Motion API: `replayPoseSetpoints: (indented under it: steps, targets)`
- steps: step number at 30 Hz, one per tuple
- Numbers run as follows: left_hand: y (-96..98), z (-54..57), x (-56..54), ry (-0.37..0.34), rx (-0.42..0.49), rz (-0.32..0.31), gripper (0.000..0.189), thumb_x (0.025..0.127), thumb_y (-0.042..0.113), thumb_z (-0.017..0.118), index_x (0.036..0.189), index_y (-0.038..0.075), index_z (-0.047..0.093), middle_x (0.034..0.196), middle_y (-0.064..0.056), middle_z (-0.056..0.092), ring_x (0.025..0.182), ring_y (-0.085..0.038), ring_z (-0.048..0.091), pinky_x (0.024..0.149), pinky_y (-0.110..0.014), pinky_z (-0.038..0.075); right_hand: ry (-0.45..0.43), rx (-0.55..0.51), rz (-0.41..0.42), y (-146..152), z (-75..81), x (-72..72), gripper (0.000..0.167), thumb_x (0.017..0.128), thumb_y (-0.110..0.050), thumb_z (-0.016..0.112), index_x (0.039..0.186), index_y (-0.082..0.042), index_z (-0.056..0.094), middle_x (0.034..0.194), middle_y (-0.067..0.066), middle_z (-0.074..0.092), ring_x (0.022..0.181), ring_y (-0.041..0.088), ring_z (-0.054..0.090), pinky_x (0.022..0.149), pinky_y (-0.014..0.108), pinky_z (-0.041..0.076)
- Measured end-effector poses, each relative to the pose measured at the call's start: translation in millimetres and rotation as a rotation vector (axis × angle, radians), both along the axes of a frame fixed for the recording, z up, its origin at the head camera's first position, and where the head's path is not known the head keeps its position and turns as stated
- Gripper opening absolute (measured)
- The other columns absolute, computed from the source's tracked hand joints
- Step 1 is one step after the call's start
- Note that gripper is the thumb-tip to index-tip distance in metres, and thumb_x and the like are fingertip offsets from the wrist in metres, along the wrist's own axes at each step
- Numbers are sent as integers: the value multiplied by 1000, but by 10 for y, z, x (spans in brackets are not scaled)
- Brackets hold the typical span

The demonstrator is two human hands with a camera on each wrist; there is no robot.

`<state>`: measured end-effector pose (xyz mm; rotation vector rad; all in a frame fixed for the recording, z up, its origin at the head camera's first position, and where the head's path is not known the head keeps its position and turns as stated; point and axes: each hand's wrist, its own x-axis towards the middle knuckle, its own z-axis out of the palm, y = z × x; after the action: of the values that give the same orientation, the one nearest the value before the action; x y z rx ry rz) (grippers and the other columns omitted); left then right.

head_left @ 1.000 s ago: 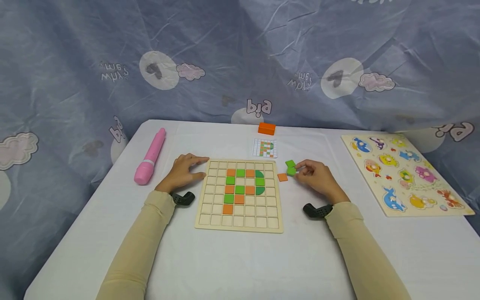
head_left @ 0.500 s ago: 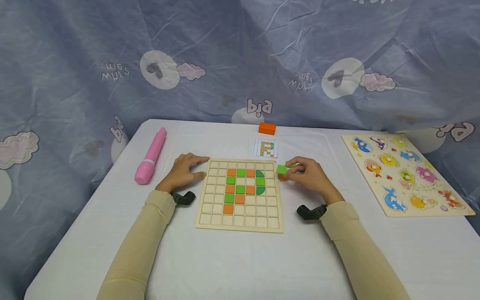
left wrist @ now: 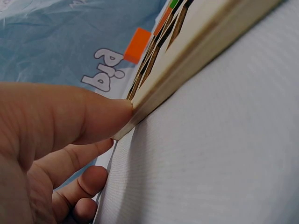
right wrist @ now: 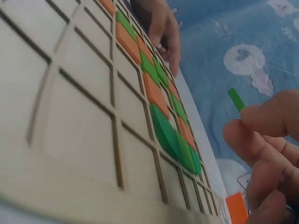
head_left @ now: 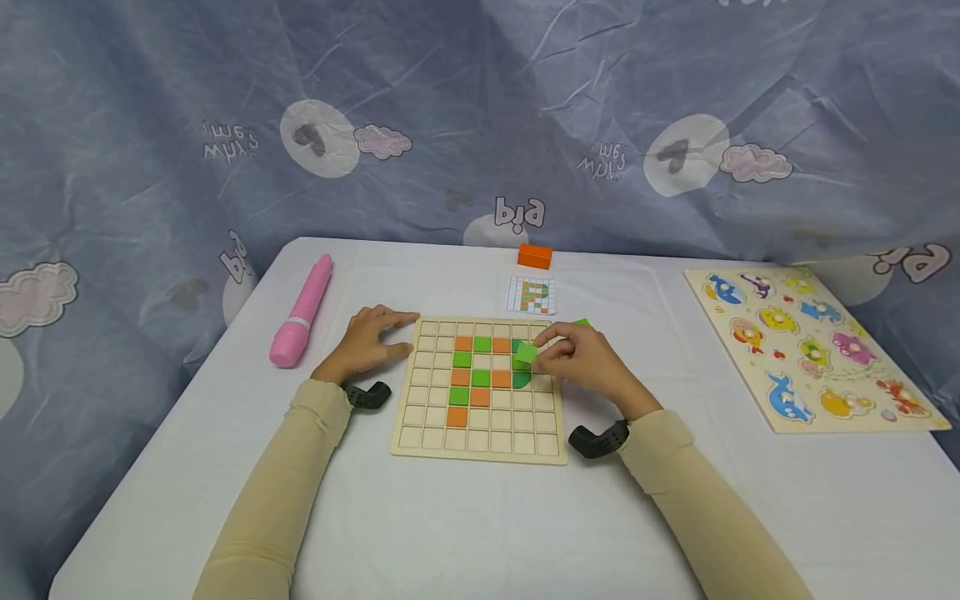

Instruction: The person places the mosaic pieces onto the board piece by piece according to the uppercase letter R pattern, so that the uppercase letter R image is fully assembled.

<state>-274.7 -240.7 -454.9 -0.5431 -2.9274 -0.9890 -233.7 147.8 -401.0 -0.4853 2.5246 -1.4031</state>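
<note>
A wooden grid board (head_left: 525, 421) lies flat on the table, with orange and green square tiles and dark green rounded pieces set in its cells. My right hand (head_left: 588, 360) pinches a light green square tile (head_left: 527, 354) between thumb and fingers, over the board's upper right part. The right wrist view shows this tile (right wrist: 236, 99) edge-on, raised off the grid. At the board's upper left corner, my left hand (head_left: 366, 343) has its thumb and forefinger touching the edge. In the left wrist view the thumb (left wrist: 105, 116) presses against the board's side, the other fingers loosely bent.
A printed pattern card (head_left: 532, 295) and an orange block (head_left: 535, 256) lie beyond the board. A green tile (head_left: 582, 322) peeks out behind my right hand. Far left lies a pink microphone-shaped toy (head_left: 302, 317); at right, a sea-animal puzzle board (head_left: 810, 350).
My right hand has picked up a green tile from beside the board and carried it left over the grid. The left hand has stayed at the board's corner.
</note>
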Motion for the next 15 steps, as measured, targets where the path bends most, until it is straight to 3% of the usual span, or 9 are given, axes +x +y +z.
replayPoseSetpoints:
  steps: [7,15]
  targets:
    - [8,8,0,-6,-2,3,58,94,25,76,149,11,66,124,-14,64,119,-38,51,111,-59,31,-43,-34,95,-191,-14,111,24,91,-3,79,113,2,72,88,8,81,74,13,66,69,26,47]
    - [4,-4,-13,-11,1,6,59,93,26,76,149,12,66,125,-14,64,119,-38,50,110,-58,31,-38,-34,210,-374,-96,231,22,90,-6,81,109,2,73,79,-1,77,65,9,53,70,24,46]
